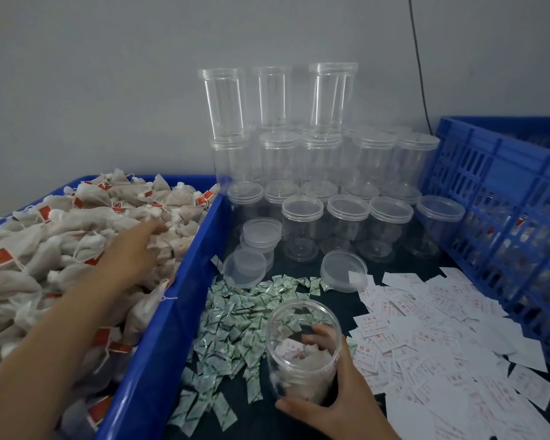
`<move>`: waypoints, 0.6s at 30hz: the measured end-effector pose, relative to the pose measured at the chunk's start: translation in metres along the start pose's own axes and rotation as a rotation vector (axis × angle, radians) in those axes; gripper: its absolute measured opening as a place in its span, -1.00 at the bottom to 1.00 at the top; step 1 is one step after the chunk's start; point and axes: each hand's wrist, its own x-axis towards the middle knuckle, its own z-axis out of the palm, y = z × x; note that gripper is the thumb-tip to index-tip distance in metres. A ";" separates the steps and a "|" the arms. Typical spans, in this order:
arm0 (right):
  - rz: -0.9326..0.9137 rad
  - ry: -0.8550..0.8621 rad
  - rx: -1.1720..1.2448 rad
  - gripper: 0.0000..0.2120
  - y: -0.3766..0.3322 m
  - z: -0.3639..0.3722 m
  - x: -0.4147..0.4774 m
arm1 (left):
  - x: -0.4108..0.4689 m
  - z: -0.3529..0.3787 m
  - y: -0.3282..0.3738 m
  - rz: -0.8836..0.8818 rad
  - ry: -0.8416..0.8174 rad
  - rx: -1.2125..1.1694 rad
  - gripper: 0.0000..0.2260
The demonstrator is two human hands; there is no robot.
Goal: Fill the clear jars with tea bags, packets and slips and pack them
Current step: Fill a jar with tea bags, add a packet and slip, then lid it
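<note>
Nearest, the right hand [338, 404] grips the open clear jar [294, 331] from the side, thumb curled round its base; it stands on the dark table [342, 301] with tea bags and a slip inside. Green-printed packets [235, 322] lie scattered to its left and white slips [442, 341] to its right. The left hand [134, 249] reaches into the blue bin [172, 315], fingers stretched out onto the heaped tea bags [77, 223] (their tips are blurred). Beyond lie loose lids [245, 268], stacked lidded jars [302, 217] and a blue crate [496, 211].

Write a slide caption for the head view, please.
Right hand holds an open jar while left hand reaches into the tea bags.
</note>
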 end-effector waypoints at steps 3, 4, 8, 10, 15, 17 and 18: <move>0.000 0.000 -0.018 -0.04 -0.001 0.001 -0.001 | 0.000 0.009 -0.008 0.069 -0.179 0.420 -0.78; -0.001 0.001 -0.022 -0.04 -0.001 0.000 0.000 | 0.001 0.012 -0.006 0.094 -0.213 0.507 -0.79; 0.002 -0.005 -0.003 -0.06 -0.001 -0.001 0.000 | 0.008 0.017 -0.001 0.112 -0.244 0.608 -0.75; 0.005 -0.001 -0.006 -0.06 -0.002 0.000 0.000 | 0.008 0.018 -0.003 0.092 -0.234 0.615 -0.78; 0.010 0.004 -0.021 -0.04 -0.003 0.000 -0.001 | 0.009 0.023 -0.005 -0.020 -0.225 0.559 -0.65; 0.012 0.005 -0.021 -0.04 -0.003 0.000 -0.001 | 0.008 0.025 -0.001 -0.096 -0.203 0.541 -0.54; 0.012 0.003 -0.019 -0.04 -0.003 -0.001 -0.001 | 0.008 0.026 0.001 -0.077 -0.205 0.584 -0.67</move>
